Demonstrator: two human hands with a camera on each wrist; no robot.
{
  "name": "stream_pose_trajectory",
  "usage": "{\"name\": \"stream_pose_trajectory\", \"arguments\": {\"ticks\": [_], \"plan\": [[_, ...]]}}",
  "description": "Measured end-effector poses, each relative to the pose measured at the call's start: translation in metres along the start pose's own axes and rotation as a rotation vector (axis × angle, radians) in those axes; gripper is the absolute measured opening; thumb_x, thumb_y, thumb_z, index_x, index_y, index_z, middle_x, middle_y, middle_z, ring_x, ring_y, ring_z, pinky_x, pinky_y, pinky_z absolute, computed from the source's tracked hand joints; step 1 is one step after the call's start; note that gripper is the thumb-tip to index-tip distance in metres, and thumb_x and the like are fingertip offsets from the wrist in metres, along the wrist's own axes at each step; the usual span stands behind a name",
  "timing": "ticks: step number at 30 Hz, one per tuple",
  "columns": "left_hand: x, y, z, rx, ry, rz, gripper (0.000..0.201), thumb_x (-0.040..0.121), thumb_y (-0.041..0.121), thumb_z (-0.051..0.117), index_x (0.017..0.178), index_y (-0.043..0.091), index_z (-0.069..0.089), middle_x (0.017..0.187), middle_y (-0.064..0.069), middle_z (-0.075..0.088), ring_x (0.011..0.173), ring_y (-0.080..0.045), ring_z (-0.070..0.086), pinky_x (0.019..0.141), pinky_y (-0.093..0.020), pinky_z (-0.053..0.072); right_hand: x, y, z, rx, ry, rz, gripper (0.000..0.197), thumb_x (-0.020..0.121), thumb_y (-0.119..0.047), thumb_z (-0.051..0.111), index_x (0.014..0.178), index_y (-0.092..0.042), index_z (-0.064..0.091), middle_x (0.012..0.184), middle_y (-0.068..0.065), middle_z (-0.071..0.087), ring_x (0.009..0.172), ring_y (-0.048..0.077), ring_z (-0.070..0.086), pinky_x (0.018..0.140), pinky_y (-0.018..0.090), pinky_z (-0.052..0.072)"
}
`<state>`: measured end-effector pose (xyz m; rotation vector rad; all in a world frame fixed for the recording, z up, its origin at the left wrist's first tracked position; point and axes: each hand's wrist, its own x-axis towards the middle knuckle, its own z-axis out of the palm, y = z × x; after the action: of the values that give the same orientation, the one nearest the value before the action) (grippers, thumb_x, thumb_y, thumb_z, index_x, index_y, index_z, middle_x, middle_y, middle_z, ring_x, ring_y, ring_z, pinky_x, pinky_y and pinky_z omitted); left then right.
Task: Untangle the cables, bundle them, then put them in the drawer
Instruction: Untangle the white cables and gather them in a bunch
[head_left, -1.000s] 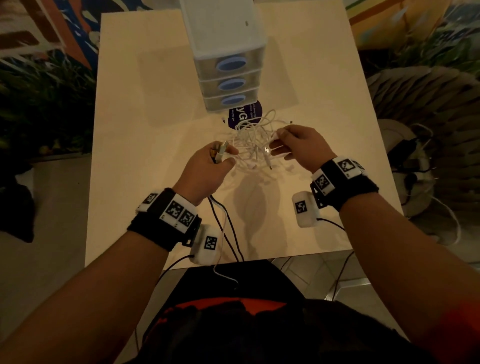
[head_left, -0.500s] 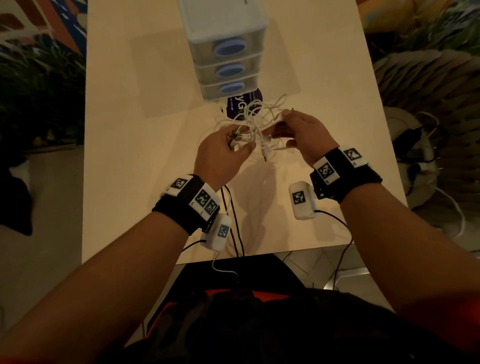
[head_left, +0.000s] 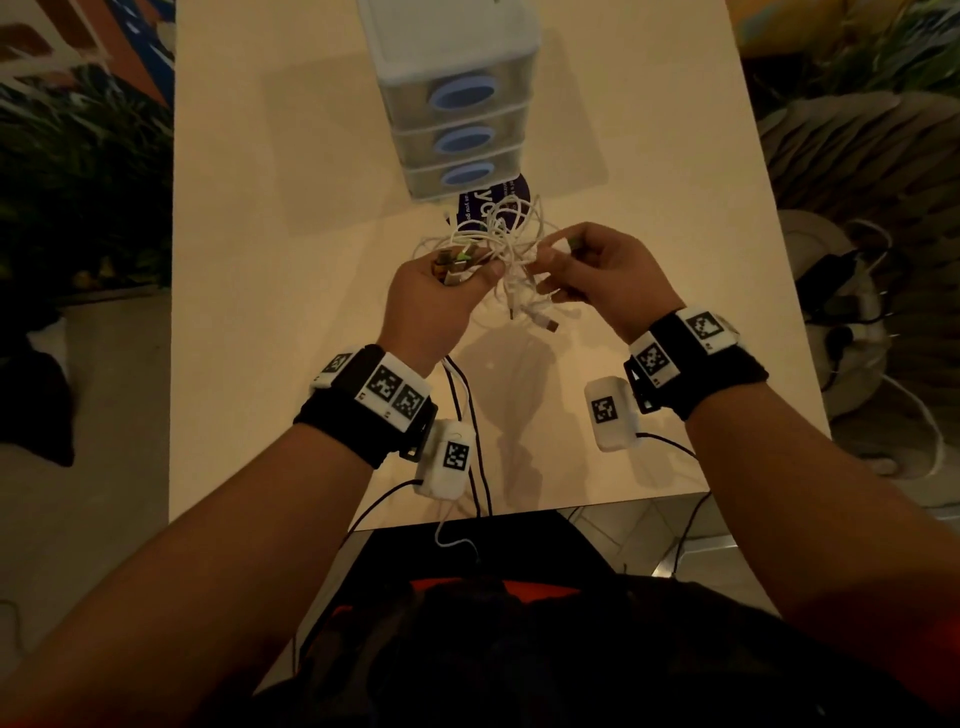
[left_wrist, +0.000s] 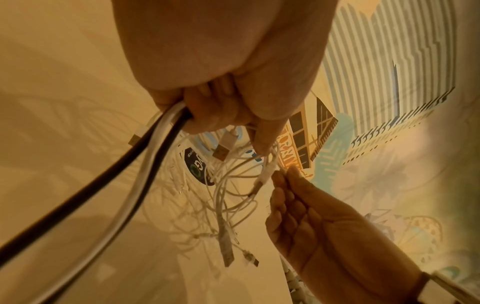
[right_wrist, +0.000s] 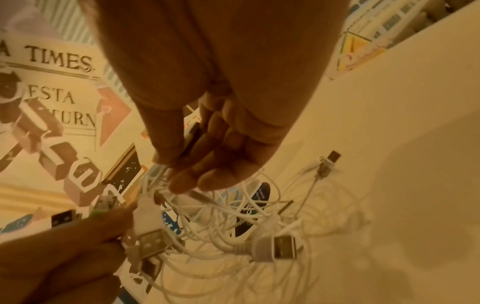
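Since a second ago we've lifted both hands higher and drawn them closer, the tangle rising with them off the table (head_left: 270, 322). Our left hand (head_left: 436, 296) is curled round a clutch of plug ends, fingers closed on them, with a black and a white lead trailing back past the wrist. Our right hand (head_left: 608, 275) pinches a single connector between thumb and forefinger, the other fingers loose (what sort of plug, we can't tell). The white cables (head_left: 506, 249) hang knotted between the two hands, just in front of the drawer unit (head_left: 457, 98), whose three drawers all look closed. We're still untangling, we'd say; nothing is bundled yet. Next calls for feeding that pinched end back through its loops.
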<state>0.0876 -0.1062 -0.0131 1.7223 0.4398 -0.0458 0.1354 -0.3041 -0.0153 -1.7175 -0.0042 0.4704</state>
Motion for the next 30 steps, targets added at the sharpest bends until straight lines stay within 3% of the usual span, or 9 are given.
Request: {"name": "stream_pose_trajectory", "arguments": {"ticks": [2,6,9,12,14,19,24,27,30], "plan": [[0.000,0.001,-0.002,0.016,-0.001,-0.006,0.019,0.086,0.022,0.081,0.105,0.018,0.079,0.098,0.007,0.078,0.097,-0.003,0.072,0.095,-0.027,0.056,-0.003,0.000,-0.003,-0.120,-0.007,-0.022,0.023,0.086,-0.033,0.079,0.100,-0.016,0.073,0.087,0.002,0.077,0.083,0.024,0.074,0.082,0.044,0.060],[-0.005,0.007,0.000,-0.039,-0.040,-0.011,0.018,0.083,0.021,0.084,0.101,0.019,0.080,0.095,-0.002,0.079,0.097,-0.019,0.074,0.090,-0.032,0.058,-0.008,-0.003,0.003,-0.243,-0.060,-0.032,0.005,0.085,-0.035,0.079,0.087,-0.036,0.075,0.083,-0.008,0.075,0.085,0.018,0.072,0.089,0.050,0.059],[-0.007,0.008,0.003,-0.079,-0.009,0.004,0.022,0.080,0.014,0.086,0.099,0.008,0.078,0.082,0.005,0.077,0.082,-0.007,0.073,0.078,-0.020,0.054,-0.010,-0.007,0.010,-0.284,-0.098,-0.083,0.007,0.082,-0.044,0.072,0.083,-0.051,0.073,0.089,-0.009,0.075,0.090,0.019,0.072,0.093,0.050,0.056],[-0.008,0.008,0.002,-0.076,0.009,-0.002,0.014,0.080,0.013,0.086,0.089,0.013,0.076,0.071,0.013,0.074,0.074,0.001,0.070,0.073,-0.015,0.052,-0.012,-0.007,0.017,-0.274,-0.095,-0.079,0.008,0.088,-0.034,0.071,0.093,-0.041,0.074,0.088,-0.008,0.074,0.086,0.014,0.070,0.084,0.039,0.054],[-0.008,0.007,0.000,-0.018,0.005,0.028,0.009,0.082,0.017,0.085,0.086,0.020,0.077,0.076,0.013,0.075,0.078,0.002,0.071,0.076,-0.017,0.053,-0.013,-0.005,0.022,-0.273,-0.055,-0.104,0.012,0.090,-0.039,0.071,0.098,-0.032,0.076,0.090,-0.011,0.073,0.086,0.009,0.068,0.084,0.035,0.052],[-0.010,0.006,-0.007,0.053,-0.036,0.098,0.018,0.087,0.027,0.081,0.099,0.013,0.080,0.093,0.005,0.079,0.092,-0.004,0.072,0.085,-0.022,0.055,-0.013,-0.002,0.034,-0.368,0.160,-0.208,0.010,0.088,-0.038,0.068,0.090,-0.031,0.074,0.086,-0.010,0.068,0.082,0.011,0.063,0.078,0.031,0.049],[-0.010,0.001,-0.011,0.147,0.068,0.081,0.009,0.087,0.033,0.080,0.081,0.034,0.073,0.083,0.014,0.074,0.086,-0.006,0.070,0.081,-0.026,0.053,-0.012,-0.006,0.032,-0.379,0.332,-0.226,0.008,0.091,-0.035,0.064,0.087,-0.029,0.067,0.091,-0.006,0.066,0.081,0.008,0.062,0.076,0.028,0.047],[-0.012,-0.001,-0.019,0.109,0.041,0.047,0.008,0.087,0.032,0.080,0.084,0.032,0.073,0.083,0.016,0.073,0.083,0.002,0.068,0.080,-0.021,0.052,-0.006,-0.003,0.015,-0.556,0.258,-0.118,0.023,0.093,-0.044,0.061,0.096,-0.024,0.072,0.099,0.003,0.069,0.089,0.017,0.064,0.084,0.037,0.052],[-0.014,0.000,-0.024,0.058,0.006,0.034,0.006,0.089,0.028,0.078,0.088,0.023,0.075,0.077,0.017,0.071,0.070,0.010,0.063,0.071,-0.012,0.048,-0.008,0.003,0.011,-0.682,0.130,-0.080,0.032,0.092,-0.054,0.058,0.107,-0.030,0.072,0.106,0.001,0.069,0.093,0.019,0.065,0.088,0.039,0.052]]}}
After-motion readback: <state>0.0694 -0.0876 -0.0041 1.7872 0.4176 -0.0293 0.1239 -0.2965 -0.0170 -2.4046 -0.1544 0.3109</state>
